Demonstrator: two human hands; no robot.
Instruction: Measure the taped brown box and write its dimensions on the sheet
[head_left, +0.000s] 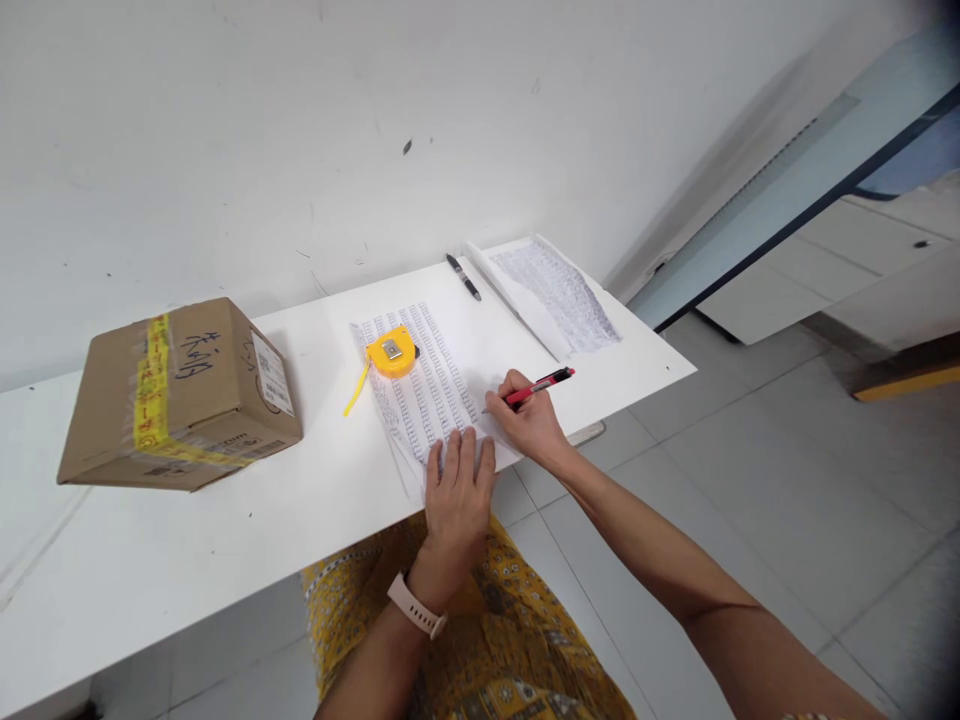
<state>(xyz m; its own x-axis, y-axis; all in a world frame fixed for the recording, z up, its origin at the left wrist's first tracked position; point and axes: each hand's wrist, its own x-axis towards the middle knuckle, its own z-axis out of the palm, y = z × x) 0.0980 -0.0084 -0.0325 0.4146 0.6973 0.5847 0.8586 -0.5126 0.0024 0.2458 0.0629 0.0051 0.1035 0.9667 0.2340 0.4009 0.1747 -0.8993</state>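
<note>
My right hand (529,418) is closed around a red pen (541,385), whose tip touches the right edge of a printed sheet (424,385) lying on the white table (225,520). My left hand (459,480) rests flat with fingers stretched out on the near end of that sheet, a watch with a pale strap on its wrist. A yellow tape measure (391,354) sits on the far part of the sheet, its yellow strap trailing to the left.
A taped cardboard box (180,395) stands at the table's left. A black pen (463,276) and a second stack of printed paper (551,292) lie at the far right corner. A white wall is behind; tiled floor lies to the right.
</note>
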